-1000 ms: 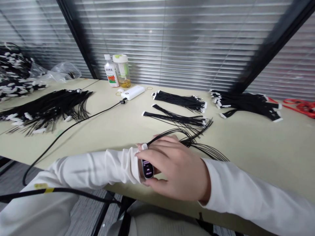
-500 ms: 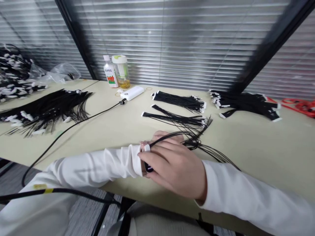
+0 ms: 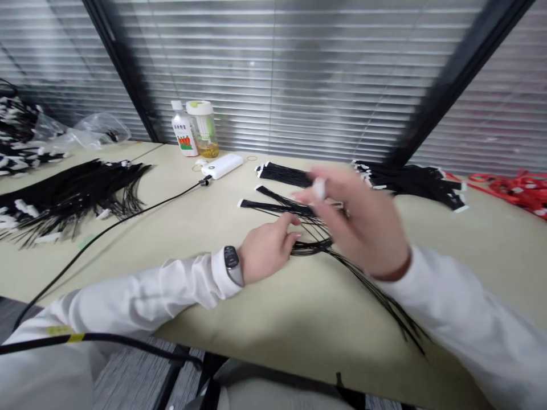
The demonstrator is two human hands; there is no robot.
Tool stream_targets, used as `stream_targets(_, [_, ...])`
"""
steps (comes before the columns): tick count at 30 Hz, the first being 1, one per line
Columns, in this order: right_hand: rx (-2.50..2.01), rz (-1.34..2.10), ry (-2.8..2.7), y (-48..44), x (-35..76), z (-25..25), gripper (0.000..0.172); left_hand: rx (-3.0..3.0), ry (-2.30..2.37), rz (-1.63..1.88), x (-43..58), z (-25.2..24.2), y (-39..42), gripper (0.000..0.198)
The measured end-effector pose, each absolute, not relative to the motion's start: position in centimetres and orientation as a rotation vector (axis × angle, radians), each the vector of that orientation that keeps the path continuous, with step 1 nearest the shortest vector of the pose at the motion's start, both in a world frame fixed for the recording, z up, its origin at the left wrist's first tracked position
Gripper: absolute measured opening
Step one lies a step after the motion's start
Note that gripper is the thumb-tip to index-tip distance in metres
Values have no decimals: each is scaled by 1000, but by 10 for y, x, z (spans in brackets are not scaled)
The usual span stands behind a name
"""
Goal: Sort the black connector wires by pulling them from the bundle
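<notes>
My left hand (image 3: 267, 250) lies on the beige table (image 3: 183, 228), fingers closed around a loose bunch of thin black cables (image 3: 342, 262) that trails toward the near right edge. A dark smartwatch (image 3: 231, 259) sits on that wrist below a white sleeve. My right hand (image 3: 359, 219) hovers above the bunch, blurred by motion, pinching a white connector tip (image 3: 319, 187) of one cable between thumb and finger. Just beyond the hands lies a flat bundle of black cables with white ends (image 3: 273, 206).
More cable bundles lie at the back (image 3: 284, 173), back right (image 3: 410, 179) and in a big pile at left (image 3: 64, 193). A white power bank (image 3: 221, 165) with a black cord, a bottle (image 3: 182, 129) and a jar (image 3: 203, 128) stand by the blinds. Red straps (image 3: 513, 191) lie far right.
My right hand left my left wrist, where it covered the smartwatch, and rose to the right with a cable's white tip. The watch shows again. The view shifted slightly rightward.
</notes>
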State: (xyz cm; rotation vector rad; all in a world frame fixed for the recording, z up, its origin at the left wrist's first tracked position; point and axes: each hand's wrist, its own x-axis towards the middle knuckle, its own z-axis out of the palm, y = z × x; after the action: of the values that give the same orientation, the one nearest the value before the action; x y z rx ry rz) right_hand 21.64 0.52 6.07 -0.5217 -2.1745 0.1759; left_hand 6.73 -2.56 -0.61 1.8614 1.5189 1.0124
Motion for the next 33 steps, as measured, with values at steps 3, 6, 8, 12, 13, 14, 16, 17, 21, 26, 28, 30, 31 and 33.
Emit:
stream_targets(3, [-530,562,-1820,38,247,82,13,1720,1510,1006,64,-8,-19,25])
stream_targets(6, [-481,702,-1577,68,270,89,12,1440,1508,1096,60,-11,-17,25])
stream_targets(8, [-551,821,-1397,82,276,86,2,1280,1506,1164,59,-13,-16,22])
stream_targets(12, [-602,1197,-1109,93,272,77,13,1110,1374,1204,59,-14,-12,15])
stream_targets(13, [-587,1266,-1087,93,270,75,14,1079,1327,1198,59,-14,-11,13])
stream_targets(14, [-577,1308,-1081,92,268,75,16,1042,1286,1193,58,-15,-10,12])
stream_targets(16, [-568,1335,-1083,90,265,75,22,957,1234,1182,55,-14,-8,13])
stream_targets(17, [-566,1333,-1075,89,265,75,24,917,1219,1174,54,-14,-8,15])
stream_targets(21, [-527,1354,-987,87,267,79,33,841,1208,1125,51,-11,-6,15])
stream_targets(26, [-466,1544,-1121,78,271,86,41,842,1242,1037,51,-6,-7,8])
stream_targets(28, [-515,1582,-1176,70,271,91,51,860,1253,1028,52,-5,-9,9])
stream_targets(30, [-628,1562,-1211,61,271,96,59,883,1248,1048,54,-5,-11,9])
stream_targets(31, [-693,1536,-1238,58,272,98,60,895,1244,1063,54,-6,-12,9])
stream_targets(33, [-820,1463,-1335,53,273,100,56,925,1242,1100,55,-8,-12,12])
